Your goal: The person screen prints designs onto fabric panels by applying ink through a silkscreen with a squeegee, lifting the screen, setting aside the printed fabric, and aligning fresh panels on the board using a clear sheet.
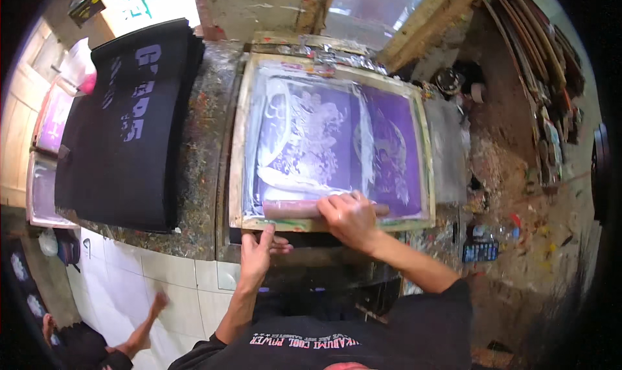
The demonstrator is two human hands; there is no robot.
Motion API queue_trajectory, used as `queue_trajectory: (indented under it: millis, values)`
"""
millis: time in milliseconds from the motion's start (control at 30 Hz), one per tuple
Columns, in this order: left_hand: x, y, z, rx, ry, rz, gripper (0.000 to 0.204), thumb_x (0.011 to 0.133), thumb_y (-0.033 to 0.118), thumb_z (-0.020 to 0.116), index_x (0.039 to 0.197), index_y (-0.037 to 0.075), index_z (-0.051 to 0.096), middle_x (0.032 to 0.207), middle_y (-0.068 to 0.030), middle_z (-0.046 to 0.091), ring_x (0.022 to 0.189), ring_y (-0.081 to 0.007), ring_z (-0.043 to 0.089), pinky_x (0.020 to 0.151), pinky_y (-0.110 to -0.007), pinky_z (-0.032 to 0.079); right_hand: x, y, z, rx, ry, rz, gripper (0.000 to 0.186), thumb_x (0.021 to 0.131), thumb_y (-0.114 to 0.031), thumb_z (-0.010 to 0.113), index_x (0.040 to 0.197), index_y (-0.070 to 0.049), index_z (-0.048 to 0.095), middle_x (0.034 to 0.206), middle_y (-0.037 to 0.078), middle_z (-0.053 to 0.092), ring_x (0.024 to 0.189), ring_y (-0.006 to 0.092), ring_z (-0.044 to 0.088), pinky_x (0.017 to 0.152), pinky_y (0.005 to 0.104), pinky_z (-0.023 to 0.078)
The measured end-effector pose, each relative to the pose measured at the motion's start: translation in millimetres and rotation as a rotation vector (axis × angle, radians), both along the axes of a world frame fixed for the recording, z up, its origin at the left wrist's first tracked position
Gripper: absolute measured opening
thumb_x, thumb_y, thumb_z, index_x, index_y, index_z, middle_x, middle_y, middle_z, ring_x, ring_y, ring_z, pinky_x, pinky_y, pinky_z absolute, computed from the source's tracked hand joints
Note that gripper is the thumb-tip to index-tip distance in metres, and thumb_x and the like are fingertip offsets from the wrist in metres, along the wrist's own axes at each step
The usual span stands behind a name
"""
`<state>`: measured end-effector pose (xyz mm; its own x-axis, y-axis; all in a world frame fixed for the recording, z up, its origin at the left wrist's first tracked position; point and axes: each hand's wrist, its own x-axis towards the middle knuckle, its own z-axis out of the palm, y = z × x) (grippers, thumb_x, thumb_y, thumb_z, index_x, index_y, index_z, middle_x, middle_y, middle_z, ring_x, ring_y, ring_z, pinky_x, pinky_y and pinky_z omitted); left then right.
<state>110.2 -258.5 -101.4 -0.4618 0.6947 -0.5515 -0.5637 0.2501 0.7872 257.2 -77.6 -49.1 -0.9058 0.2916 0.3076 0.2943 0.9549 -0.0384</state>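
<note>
Squeegee (291,209) lies just below the view's centre, long axis left-right along the wooden-framed screen's (242,130) lower edge; the right hand (350,220) grips it right of its middle; the left hand (258,250), fingers spread, sits below its left end.

Upper left blown out; floor tiles (184,276) bright; right dimmer; edges bent.

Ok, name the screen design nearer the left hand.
The larger design, left on the screen; the smaller design, right of it, sits farther from that hand.
</note>
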Motion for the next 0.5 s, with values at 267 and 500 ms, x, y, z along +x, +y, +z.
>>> queue_trajectory:
  millis: [267, 500]
  values:
    - [-1.0, -0.7, -8.7, 0.0, -0.067, -0.089, 0.042, 0.105, 0.026, 0.054, 0.118, -0.014, 0.049, 0.083, -0.0233, 0.068, 0.073, -0.0313, 0.074, 0.063, -0.037, 0.063, -103.8, 183.4, -39.5, 0.485, 0.009, -0.137, 0.008, 0.095, -0.029, 0.063, 0.094, -0.02, 0.062, 0.08, 0.001, 0.071, 0.073, 0.0168, 0.072, 0.095, 0.0513, 0.045]
    - [-9.7, -7.3, -5.1, -0.029, -0.093, -0.073, 0.043, 0.103, 0.026, 0.058, 0.119, -0.01, 0.043, 0.086, -0.0236, 0.067, 0.073, -0.0314, 0.072, 0.062, -0.038, 0.063, -91.0, 145.6, 18.1, -0.252, -0.28, -0.044, 0.032, 0.091, -0.032, 0.069, 0.108, -0.006, 0.063, 0.081, 0.013, 0.069, 0.079, 0.0356, 0.07, 0.071, 0.0485, 0.054]
